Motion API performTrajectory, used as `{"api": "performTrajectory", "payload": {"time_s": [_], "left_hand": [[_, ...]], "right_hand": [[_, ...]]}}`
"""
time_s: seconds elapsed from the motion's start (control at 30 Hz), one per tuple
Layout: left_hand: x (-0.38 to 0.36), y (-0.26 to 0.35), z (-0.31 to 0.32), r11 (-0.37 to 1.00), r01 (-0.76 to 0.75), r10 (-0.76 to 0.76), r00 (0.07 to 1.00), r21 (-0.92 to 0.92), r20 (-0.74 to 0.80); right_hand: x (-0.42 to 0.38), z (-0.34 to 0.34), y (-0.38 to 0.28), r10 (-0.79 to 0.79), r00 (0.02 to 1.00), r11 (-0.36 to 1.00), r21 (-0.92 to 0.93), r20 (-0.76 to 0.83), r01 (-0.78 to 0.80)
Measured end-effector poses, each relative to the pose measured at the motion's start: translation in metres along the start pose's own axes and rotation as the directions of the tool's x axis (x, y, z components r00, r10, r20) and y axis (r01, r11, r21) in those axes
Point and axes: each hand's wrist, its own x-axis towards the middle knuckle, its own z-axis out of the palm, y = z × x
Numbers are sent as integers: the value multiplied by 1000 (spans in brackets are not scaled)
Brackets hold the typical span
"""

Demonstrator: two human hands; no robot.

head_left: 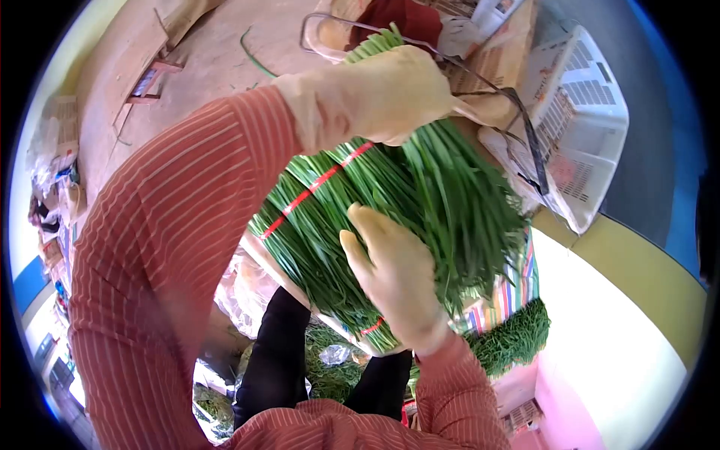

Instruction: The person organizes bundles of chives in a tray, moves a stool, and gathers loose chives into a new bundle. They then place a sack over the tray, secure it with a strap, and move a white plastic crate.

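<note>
My left hand (386,90), in a pale glove, is wrapped round a bunch of garlic chives (465,206). Pale stalk ends stick out above that fist, and the long green leaves fan down to the right. Underneath lie more garlic chives (315,225), bound with red tape (324,178). Over these leaves is my gloved right hand (397,266), its thumb and forefinger stretched out and apart; its other fingers are partly hidden. A second red tie (372,326) circles the leaves at the lower end of the pile.
A white plastic crate (592,142) lies tipped on the right, beside a cardboard box (499,49). More cut greens (514,341) lie at lower right by a striped woven bag (517,289). Clear plastic (247,292) is near my legs. One loose leaf (255,56) rests on the floor.
</note>
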Motion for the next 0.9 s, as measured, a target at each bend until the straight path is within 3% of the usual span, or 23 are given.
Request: {"api": "performTrajectory", "payload": {"time_s": [0.03,0.07,0.13,0.2,0.27,0.3,0.33,0.4,0.47,0.5,0.53,0.57,0.6,0.67,0.73,0.8,0.87,0.9], "left_hand": [[2,4,-2,997,3,-9,997,71,75],[3,9,-3,990,5,-26,988,141,150],[5,21,-4,975,-6,-17,995,224,98],[9,33,-15,965,-31,7,996,262,92],[14,41,-20,963,-22,-2,996,270,90],[15,44,-18,937,-24,7,999,347,53],[16,48,-18,906,-24,19,1000,422,16],[21,55,-20,936,-45,27,998,349,57],[22,60,-25,959,-55,29,995,279,96],[17,65,-32,933,31,25,988,359,-152],[12,73,-41,904,127,47,920,409,-389],[3,82,-51,973,141,-63,925,184,-375],[-10,91,-49,973,138,-57,922,187,-384],[-41,111,-25,906,296,-367,905,-303,-216],[-57,134,28,846,417,-421,905,-333,63],[-47,142,70,755,500,-359,857,-424,371],[-34,144,94,837,281,-306,952,-470,24],[-22,139,97,883,255,-242,967,-394,83]], "right_hand": [[0,-38,-18,-37,982,986,155,-183,66],[-1,-60,-10,-73,923,991,77,-379,110],[15,-94,7,66,875,985,-108,-479,-134],[25,-79,45,-92,913,957,-290,-397,-30],[33,-69,62,-62,943,944,-326,-327,-50],[33,-68,66,86,955,993,-52,-283,-105],[31,-66,71,217,956,960,220,-199,-173],[26,-67,83,219,953,969,159,-208,-188],[26,-79,89,229,968,967,138,-106,-214],[21,-87,88,254,957,967,57,-138,-248],[12,-94,89,250,957,968,51,-146,-245],[3,-99,91,289,944,956,-11,-157,-294],[-4,-106,93,327,929,936,-72,-173,-344],[-18,-124,87,368,915,914,-116,-163,-388],[-35,-135,90,258,949,919,-255,-183,-299],[-42,-137,94,247,955,905,-313,-167,-289],[-38,-127,97,269,951,856,-415,-154,-309],[-32,-119,96,261,954,848,-438,-146,-299]]}}
